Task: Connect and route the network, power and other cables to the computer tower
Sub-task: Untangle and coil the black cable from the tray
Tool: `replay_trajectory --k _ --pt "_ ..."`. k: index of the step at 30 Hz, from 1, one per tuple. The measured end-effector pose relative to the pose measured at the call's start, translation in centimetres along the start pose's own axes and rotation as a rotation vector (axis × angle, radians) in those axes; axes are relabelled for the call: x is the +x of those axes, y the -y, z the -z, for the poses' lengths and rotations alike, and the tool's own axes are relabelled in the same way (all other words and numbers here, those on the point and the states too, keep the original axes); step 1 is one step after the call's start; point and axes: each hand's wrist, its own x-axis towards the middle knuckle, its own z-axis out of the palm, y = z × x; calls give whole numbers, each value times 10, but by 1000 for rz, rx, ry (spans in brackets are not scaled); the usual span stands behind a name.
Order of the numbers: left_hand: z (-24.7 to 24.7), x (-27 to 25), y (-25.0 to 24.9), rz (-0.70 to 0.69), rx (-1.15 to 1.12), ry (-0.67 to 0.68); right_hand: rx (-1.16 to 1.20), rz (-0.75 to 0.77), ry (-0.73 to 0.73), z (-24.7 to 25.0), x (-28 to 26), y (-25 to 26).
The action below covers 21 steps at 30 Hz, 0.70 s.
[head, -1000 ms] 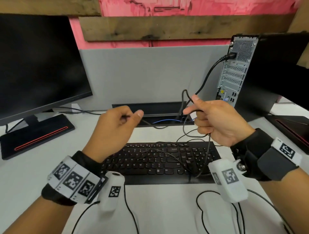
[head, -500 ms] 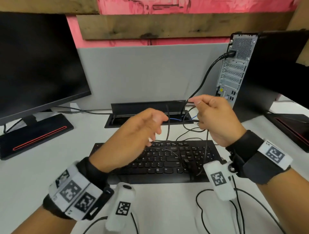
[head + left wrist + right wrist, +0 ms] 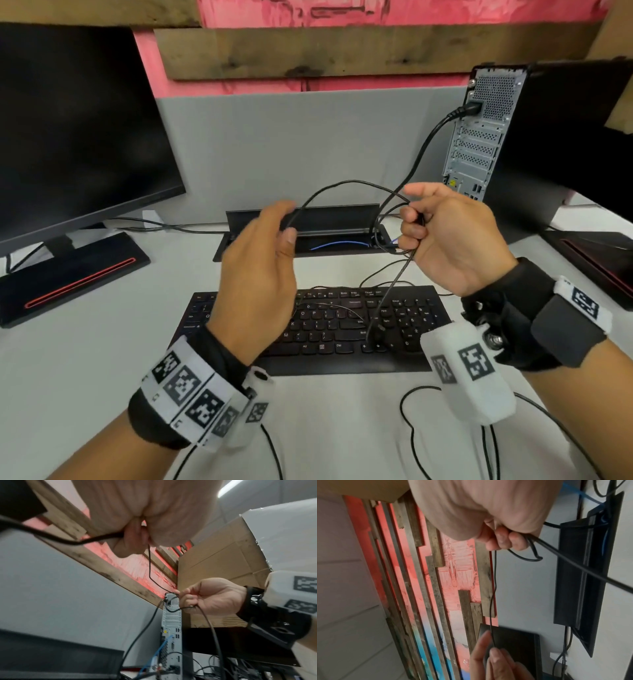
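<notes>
A thin black cable arcs between my two hands above the keyboard. My left hand pinches one end of the arc between thumb and fingers; the left wrist view shows the fingers closed on it. My right hand grips a bundle of loops of the same cable, fingers curled round it. The computer tower stands at the back right with its rear panel facing me. A thick black power cable is plugged in near its top.
An open cable slot in the desk behind the keyboard holds a blue cable. A large monitor on a black base stands at the left. A second black base lies at the right. Wrist-camera leads trail over the near desk.
My left hand has drawn back to the left from beside the right hand. A tall arc of the thin cable now stands between them. The right hand keeps its grip.
</notes>
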Motion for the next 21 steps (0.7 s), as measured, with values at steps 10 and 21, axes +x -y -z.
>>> replay_trajectory --k 10,21 --pt "1 1 2 147 80 472 -157 133 271 -4 -6 -13" --pt "10 7 -10 71 -356 407 -506 296 673 -15 -25 -46"
